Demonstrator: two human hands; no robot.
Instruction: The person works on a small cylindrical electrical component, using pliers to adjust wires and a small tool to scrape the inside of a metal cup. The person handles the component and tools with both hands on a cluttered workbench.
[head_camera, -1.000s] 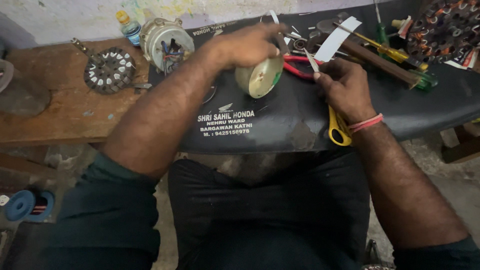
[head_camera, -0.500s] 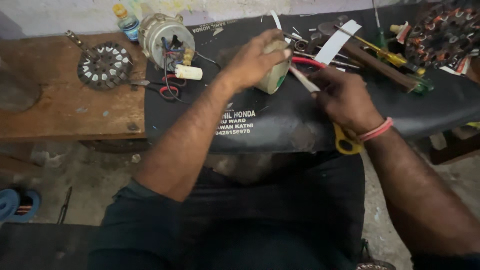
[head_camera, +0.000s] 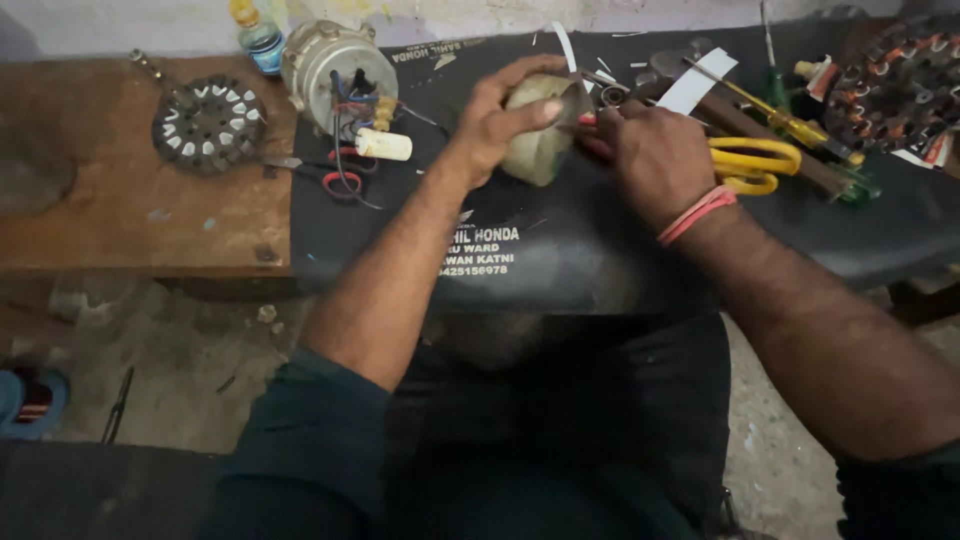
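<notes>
You are now gripping the pale tape roll (head_camera: 538, 140) with your left hand (head_camera: 500, 115) in the upper middle of the frame, while your right hand (head_camera: 655, 160), carrying yellow scissors (head_camera: 755, 165), has come closer and is pinching something at the roll's edge.

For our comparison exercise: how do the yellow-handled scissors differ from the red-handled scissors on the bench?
The yellow-handled scissors lie by the right hand; the red-handled scissors lie apart, beside the motor. The yellow handles look larger than the red ones. The red pair is crossed by wires; the yellow pair is not. Both lie on the black mat.
</notes>
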